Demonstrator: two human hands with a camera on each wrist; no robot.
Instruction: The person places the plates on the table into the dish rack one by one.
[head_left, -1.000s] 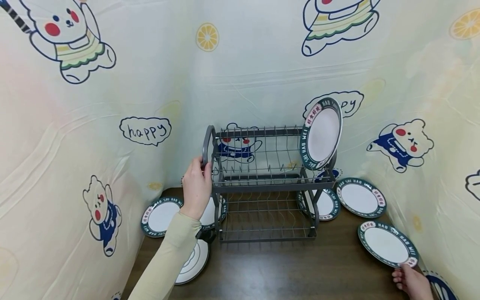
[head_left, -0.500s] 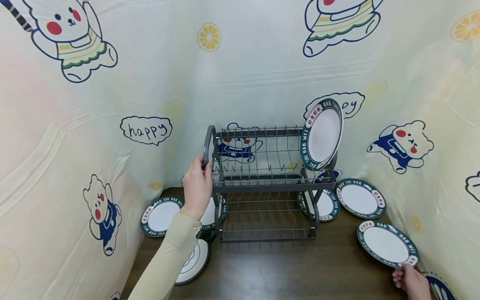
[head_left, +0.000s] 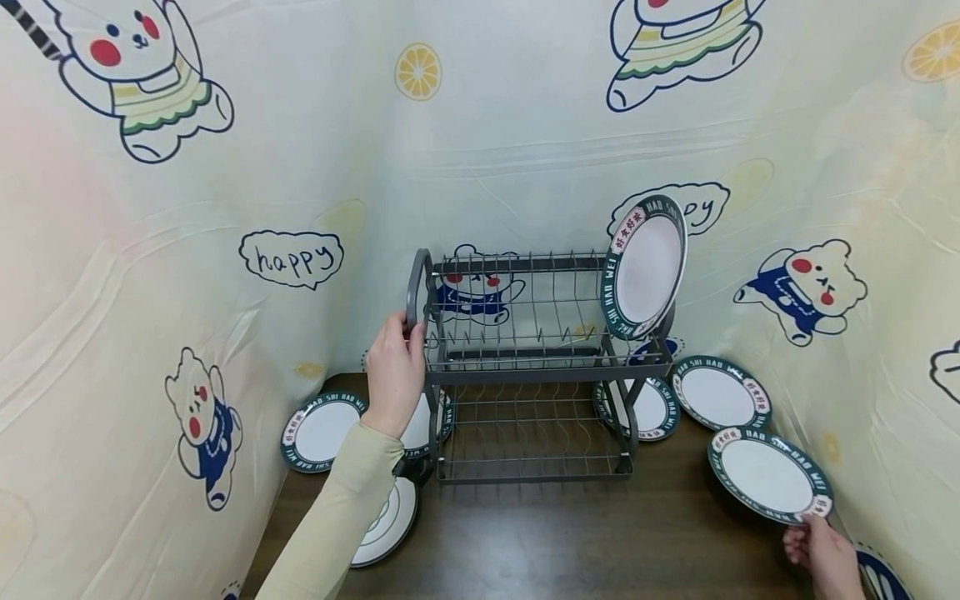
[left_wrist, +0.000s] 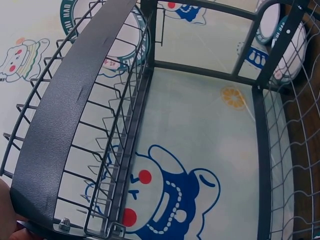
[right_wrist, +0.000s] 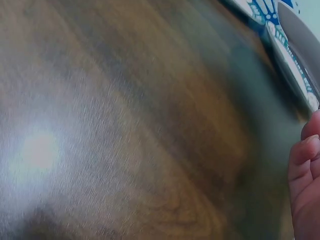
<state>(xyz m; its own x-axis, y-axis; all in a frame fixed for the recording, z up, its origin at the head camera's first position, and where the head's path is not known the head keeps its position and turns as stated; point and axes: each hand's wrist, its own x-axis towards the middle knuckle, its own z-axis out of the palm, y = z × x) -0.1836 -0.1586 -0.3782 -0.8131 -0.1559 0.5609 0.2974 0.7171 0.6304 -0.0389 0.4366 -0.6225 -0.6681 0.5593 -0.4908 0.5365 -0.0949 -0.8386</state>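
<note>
My left hand grips the left side of a dark two-tier dish rack, which stands toward the back of the table; in the left wrist view, fingers show at the rack's near end. At the right, my right hand pinches the near rim of a white plate with a green lettered border. That plate is tilted and raised off the table. In the right wrist view, curled fingers sit below its rim. Another such plate stands upright at the right end of the rack's upper tier.
Matching plates lie behind the held one, behind the rack's right leg and at the left. Partly under my left forearm is a plate with rings. A patterned cloth hangs around the brown table.
My right hand has lifted the plate slightly off the table, moving it up and a little left. The left hand and the rack have stayed in place.
</note>
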